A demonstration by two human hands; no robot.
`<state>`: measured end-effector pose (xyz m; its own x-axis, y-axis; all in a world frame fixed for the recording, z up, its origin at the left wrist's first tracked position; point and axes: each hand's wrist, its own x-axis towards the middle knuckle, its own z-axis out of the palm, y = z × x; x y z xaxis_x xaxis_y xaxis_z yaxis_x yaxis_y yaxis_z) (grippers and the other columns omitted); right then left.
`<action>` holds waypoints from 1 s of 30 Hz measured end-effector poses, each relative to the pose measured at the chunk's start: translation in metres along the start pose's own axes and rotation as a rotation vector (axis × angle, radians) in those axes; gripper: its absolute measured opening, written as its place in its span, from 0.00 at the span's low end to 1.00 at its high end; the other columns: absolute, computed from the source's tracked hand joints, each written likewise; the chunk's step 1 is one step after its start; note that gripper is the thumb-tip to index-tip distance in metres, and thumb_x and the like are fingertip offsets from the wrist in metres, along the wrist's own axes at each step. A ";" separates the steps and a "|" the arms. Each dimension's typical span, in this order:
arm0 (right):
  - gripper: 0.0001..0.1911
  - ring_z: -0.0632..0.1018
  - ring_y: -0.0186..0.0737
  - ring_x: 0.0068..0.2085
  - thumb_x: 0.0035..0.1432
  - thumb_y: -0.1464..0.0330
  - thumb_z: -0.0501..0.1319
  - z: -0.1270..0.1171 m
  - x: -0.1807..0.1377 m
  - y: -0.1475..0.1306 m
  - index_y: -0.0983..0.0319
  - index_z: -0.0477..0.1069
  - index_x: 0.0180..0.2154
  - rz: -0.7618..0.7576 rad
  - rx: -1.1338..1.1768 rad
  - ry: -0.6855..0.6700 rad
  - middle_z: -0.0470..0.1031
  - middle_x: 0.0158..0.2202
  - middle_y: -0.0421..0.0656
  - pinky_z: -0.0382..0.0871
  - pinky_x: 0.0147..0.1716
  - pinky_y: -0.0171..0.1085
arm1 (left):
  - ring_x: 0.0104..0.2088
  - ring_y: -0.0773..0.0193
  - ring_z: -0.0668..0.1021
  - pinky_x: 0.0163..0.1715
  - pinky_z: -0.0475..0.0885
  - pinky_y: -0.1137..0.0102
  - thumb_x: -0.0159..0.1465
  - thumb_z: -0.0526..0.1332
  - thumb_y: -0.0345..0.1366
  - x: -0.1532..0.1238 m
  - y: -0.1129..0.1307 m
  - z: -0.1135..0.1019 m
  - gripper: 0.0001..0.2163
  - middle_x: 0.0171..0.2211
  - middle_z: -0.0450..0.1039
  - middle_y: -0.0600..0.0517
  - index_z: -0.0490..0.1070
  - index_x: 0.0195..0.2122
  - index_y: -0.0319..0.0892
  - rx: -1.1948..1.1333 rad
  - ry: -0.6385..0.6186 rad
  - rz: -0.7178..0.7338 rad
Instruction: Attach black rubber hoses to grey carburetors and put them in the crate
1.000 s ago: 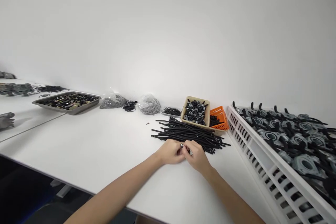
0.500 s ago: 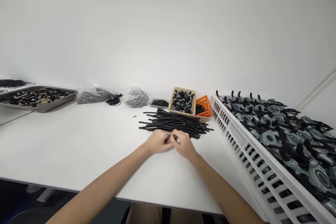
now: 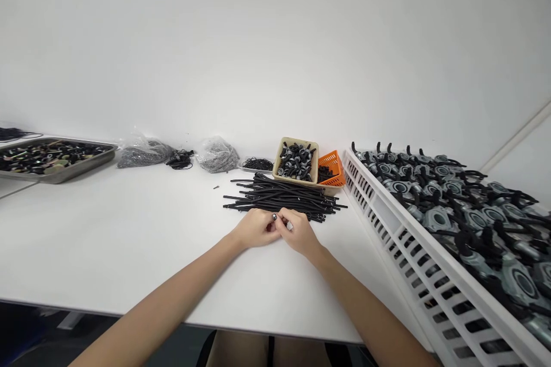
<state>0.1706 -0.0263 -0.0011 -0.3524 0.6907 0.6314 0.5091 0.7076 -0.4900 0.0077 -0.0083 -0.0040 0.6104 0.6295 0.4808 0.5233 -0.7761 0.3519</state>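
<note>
My left hand (image 3: pixel 255 227) and my right hand (image 3: pixel 298 232) rest together on the white table (image 3: pixel 129 241), fingers curled and pinching a small metal part (image 3: pixel 274 217) between them. What the part is stays too small to tell; a pale bit shows at my right fingertips. Just beyond the hands lies a pile of thin black rods (image 3: pixel 279 197). Behind the rods stand a beige bin of black and grey fittings (image 3: pixel 296 160) and a small orange basket (image 3: pixel 332 166).
A long white slatted crate (image 3: pixel 413 264) full of grey and black assemblies runs along the right. At the back left sit a steel tray of parts (image 3: pixel 51 157), two clear bags of small pieces (image 3: pixel 217 156) and loose black rings (image 3: pixel 178 159). The table's front edge is near.
The view has swung right and down, so the tray and bags slid left. Both hands stay pinched together on the small part in front of the rods.
</note>
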 end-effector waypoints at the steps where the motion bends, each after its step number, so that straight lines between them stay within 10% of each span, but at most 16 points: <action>1: 0.13 0.70 0.36 0.26 0.62 0.68 0.52 -0.003 0.001 0.001 0.58 0.61 0.24 -0.018 -0.004 -0.007 0.70 0.23 0.38 0.63 0.32 0.36 | 0.20 0.69 0.69 0.23 0.61 0.75 0.60 0.56 0.34 0.000 0.000 0.000 0.10 0.19 0.70 0.54 0.68 0.23 0.40 0.000 0.004 -0.004; 8: 0.07 0.73 0.41 0.34 0.58 0.71 0.55 -0.059 0.013 0.040 0.59 0.71 0.31 0.050 -0.185 0.083 0.74 0.29 0.43 0.65 0.38 0.40 | 0.20 0.71 0.66 0.25 0.59 0.75 0.64 0.54 0.33 0.002 0.000 -0.004 0.13 0.19 0.68 0.55 0.67 0.22 0.40 0.037 0.032 -0.007; 19: 0.09 0.74 0.39 0.38 0.50 0.79 0.58 -0.077 0.007 0.059 0.60 0.73 0.30 0.248 -0.374 -0.300 0.74 0.33 0.42 0.65 0.39 0.37 | 0.20 0.71 0.64 0.24 0.58 0.75 0.64 0.54 0.33 0.002 0.003 -0.003 0.13 0.18 0.66 0.56 0.64 0.21 0.41 0.038 -0.004 0.005; 30: 0.06 0.72 0.35 0.28 0.50 0.73 0.56 -0.069 0.013 0.064 0.61 0.71 0.31 0.277 -0.163 -0.002 0.73 0.28 0.39 0.67 0.32 0.35 | 0.20 0.71 0.62 0.24 0.57 0.74 0.64 0.53 0.33 0.003 0.004 -0.001 0.13 0.18 0.64 0.57 0.61 0.21 0.41 0.055 -0.018 0.024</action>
<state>0.2523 0.0171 0.0168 -0.1843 0.8539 0.4868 0.7047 0.4600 -0.5402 0.0113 -0.0098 -0.0007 0.6337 0.6117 0.4735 0.5397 -0.7881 0.2958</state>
